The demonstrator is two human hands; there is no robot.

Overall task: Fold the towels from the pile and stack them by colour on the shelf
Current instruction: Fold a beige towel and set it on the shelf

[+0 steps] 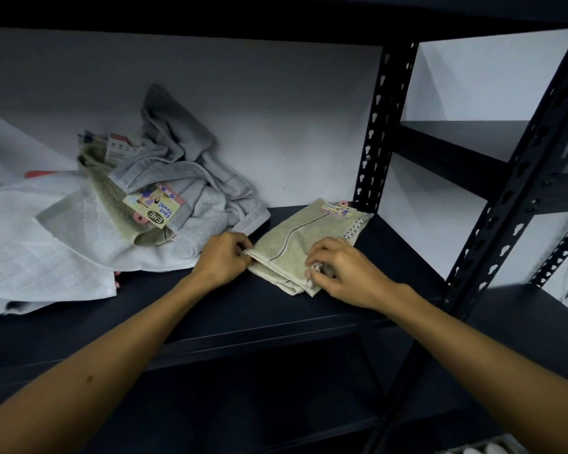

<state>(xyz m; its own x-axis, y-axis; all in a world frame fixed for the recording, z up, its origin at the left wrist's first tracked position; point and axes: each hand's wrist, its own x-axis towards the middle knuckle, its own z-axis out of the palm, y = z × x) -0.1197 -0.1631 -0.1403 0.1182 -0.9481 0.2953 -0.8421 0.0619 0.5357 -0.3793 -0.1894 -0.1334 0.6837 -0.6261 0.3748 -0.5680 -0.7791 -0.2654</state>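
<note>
From the head camera, a folded beige towel lies on the dark shelf, right of the unfolded pile. The left hand pinches the towel's near left corner. The right hand curls over its near right edge, gripping it; the fingertips are partly hidden. The pile's white towel runs off the frame's left edge.

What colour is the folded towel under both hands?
Pale beige-green folded towel, with a thin dark stripe; seen in the head view.
</note>
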